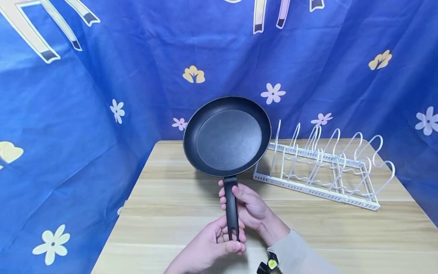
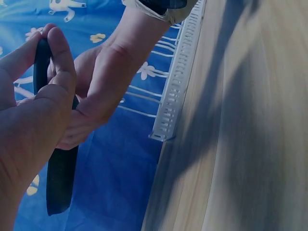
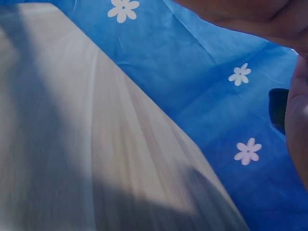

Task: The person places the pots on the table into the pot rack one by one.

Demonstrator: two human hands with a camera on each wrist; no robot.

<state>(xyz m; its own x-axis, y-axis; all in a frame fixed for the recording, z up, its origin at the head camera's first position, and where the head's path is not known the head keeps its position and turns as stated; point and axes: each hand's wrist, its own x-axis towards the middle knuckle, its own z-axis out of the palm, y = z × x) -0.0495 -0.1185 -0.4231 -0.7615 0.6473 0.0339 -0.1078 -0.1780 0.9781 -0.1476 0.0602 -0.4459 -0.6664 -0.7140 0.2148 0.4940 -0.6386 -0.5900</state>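
Observation:
A black frying pan (image 1: 229, 139) is held up over the table in the head view, its cooking surface facing me and its handle (image 1: 231, 205) pointing down. My right hand (image 1: 251, 205) grips the upper part of the handle, thumb across the front. Lower down, my left hand (image 1: 219, 239) pinches the handle's end around the hanging hole. In the left wrist view the pan (image 2: 61, 183) appears edge-on, with the left hand (image 2: 38, 110) at the handle's tip and the right hand (image 2: 103, 82) beyond it. Only a dark sliver of the pan (image 3: 277, 109) shows in the right wrist view.
A white wire rack (image 1: 315, 188) with several upright loops stands on the right side of the wooden table (image 1: 161, 213). Behind and to the left hangs a blue patterned cloth (image 1: 143, 76). A small black device (image 1: 268, 263) sits at the right wrist.

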